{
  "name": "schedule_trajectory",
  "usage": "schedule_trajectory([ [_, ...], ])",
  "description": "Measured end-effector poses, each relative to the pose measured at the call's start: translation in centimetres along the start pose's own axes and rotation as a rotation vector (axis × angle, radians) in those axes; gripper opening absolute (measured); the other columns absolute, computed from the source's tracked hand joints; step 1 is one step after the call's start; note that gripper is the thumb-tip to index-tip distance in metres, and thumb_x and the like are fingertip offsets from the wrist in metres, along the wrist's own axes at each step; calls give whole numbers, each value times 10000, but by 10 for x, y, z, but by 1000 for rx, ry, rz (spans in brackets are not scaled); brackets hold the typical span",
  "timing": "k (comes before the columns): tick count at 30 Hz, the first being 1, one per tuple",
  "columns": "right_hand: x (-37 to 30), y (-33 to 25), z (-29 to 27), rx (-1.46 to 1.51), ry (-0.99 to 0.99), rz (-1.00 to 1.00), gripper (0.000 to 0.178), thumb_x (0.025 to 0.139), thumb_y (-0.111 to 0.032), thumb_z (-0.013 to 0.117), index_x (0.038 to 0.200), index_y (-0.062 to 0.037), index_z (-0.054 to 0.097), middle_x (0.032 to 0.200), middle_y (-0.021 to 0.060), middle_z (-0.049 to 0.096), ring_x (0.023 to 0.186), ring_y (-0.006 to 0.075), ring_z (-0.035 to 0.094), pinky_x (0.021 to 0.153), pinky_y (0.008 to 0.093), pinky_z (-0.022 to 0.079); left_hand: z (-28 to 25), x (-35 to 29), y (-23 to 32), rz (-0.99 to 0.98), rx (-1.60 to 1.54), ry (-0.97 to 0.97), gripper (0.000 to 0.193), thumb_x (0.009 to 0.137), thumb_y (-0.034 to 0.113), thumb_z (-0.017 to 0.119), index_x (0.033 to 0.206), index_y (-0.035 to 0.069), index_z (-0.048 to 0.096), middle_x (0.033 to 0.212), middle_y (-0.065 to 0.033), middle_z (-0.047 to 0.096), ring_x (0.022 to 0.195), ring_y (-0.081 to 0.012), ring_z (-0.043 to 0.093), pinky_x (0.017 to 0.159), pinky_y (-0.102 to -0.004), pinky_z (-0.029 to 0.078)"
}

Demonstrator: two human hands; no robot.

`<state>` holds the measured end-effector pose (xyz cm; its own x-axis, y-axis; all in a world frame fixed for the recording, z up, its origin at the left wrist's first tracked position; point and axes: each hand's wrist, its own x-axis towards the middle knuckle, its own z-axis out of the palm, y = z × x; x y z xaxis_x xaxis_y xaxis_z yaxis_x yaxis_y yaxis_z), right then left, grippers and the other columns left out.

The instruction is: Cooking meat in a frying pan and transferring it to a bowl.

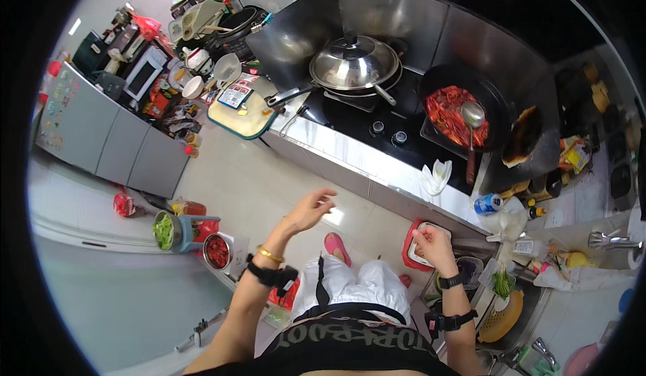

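Observation:
My left hand is held in the air over the floor, its fingers loosely bent and apart, with nothing in it. My right hand hovers with curled fingers above a red-rimmed white container low by the counter; I see nothing in it. In front, on the black gas stove, a wok holds red, saucy food. A ladle with a brown handle rests in that wok. To its left stands a second pan under a steel domed lid.
A crumpled white cloth or paper lies on the counter edge. The cutting board is at the stove's left. A blue can and bottles stand right, near the sink. Bowls of greens and red food are at the left.

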<state>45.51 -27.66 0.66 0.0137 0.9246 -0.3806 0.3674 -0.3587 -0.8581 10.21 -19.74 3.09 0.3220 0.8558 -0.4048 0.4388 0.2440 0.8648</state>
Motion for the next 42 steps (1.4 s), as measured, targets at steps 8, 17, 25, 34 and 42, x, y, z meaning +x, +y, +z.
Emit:
schedule_trajectory([
  [8,110,-6,-145,-411,996,-174,314,894,-276,615,1000,4,519,905,157,560,836,263,539,754,375,443,-93,-28,-52,-97,-148,340,349,946,176,522,1268,46,490,1016,-102,632,878,-171,617,797,-294,490],
  [17,183,-8,-207,362,510,378,256,952,-309,515,822,-88,504,571,-52,419,408,48,320,360,203,229,-103,9,8,94,-258,383,382,956,208,524,1299,51,461,998,-78,628,886,-157,618,778,-271,470],
  [25,180,-11,-233,-936,839,-3,405,917,-247,504,1301,-121,505,881,233,650,834,420,631,720,509,504,-115,-1,-3,73,-226,430,390,957,213,539,1298,41,459,965,-69,633,834,-138,612,755,-251,471],
  [34,178,-4,-202,-689,624,-31,376,872,-220,567,1225,-92,572,949,256,649,905,436,617,799,499,499,-115,-3,-11,12,-252,428,373,955,167,529,1300,41,465,941,-73,654,783,-113,624,715,-229,491],
  [42,126,-32,-149,-919,596,-96,377,858,-194,577,1210,-60,574,770,223,651,697,408,632,633,498,514,-110,12,-24,-4,-261,344,369,941,133,521,1294,43,465,956,-79,657,802,-132,639,714,-241,489],
])
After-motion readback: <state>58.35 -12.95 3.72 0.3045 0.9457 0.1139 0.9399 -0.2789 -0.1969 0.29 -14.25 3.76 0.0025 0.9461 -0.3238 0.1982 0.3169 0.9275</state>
